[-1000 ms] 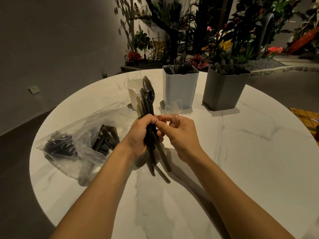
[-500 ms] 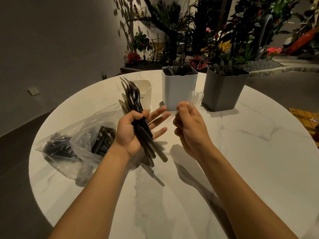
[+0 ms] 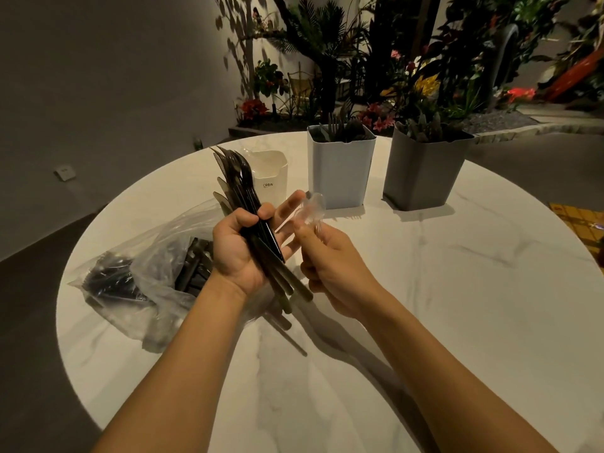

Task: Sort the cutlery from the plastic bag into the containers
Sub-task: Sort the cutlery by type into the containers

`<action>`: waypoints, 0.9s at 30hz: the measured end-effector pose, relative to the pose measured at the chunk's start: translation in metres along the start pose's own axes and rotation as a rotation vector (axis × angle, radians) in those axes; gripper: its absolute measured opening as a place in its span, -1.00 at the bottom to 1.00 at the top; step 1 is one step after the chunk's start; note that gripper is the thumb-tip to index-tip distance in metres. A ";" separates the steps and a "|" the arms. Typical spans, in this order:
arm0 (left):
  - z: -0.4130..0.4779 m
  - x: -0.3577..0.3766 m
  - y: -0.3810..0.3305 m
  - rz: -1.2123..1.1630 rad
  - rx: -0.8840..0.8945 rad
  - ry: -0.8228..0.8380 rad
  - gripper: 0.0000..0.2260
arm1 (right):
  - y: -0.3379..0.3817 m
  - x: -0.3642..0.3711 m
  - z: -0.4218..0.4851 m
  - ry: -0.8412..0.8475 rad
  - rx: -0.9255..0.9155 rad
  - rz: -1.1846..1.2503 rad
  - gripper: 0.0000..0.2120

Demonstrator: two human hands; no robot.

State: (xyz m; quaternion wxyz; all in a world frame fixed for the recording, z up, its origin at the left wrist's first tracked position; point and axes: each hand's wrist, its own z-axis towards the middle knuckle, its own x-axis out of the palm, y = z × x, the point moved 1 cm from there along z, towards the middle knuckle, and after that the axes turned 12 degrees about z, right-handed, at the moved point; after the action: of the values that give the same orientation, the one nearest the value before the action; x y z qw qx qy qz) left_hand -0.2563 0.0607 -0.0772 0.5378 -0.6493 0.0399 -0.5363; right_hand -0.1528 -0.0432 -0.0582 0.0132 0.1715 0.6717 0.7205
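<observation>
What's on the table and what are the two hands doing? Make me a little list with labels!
left hand: grips a bundle of dark plastic cutlery
right hand: pinches clear plastic cutlery, blurred, likely spoons
clear plastic bag: lies left, more dark cutlery inside
small white container: stands behind the bundle
pale blue square container: holds dark forks
dark grey square container: holds greyish cutlery
round white marble table: bears all of it

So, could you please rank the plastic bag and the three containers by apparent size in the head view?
1. plastic bag, though it lies nearest the camera
2. grey container
3. pale blue container, only slightly narrower
4. white container, clearly smallest
</observation>
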 end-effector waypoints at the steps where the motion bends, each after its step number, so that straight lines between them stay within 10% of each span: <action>1: 0.001 0.000 0.000 0.008 0.014 -0.033 -0.96 | -0.002 0.003 0.000 -0.070 0.007 -0.013 -0.67; 7: 0.006 0.005 0.000 0.056 0.105 -0.220 -0.87 | -0.028 0.019 0.008 -0.427 0.269 0.243 -0.71; 15: 0.012 0.021 0.008 0.086 0.084 -0.312 -0.75 | -0.042 0.028 0.016 -0.600 0.178 0.416 -0.70; 27: 0.011 0.037 0.028 0.180 -0.100 -0.120 -0.82 | -0.035 0.001 0.024 -0.542 0.089 0.439 -0.69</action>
State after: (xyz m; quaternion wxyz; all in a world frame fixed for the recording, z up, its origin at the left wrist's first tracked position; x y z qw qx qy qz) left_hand -0.2176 0.0328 -0.0721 0.5522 -0.6999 0.0923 -0.4435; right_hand -0.1548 -0.0162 -0.0912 0.0283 0.4972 0.6217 0.6045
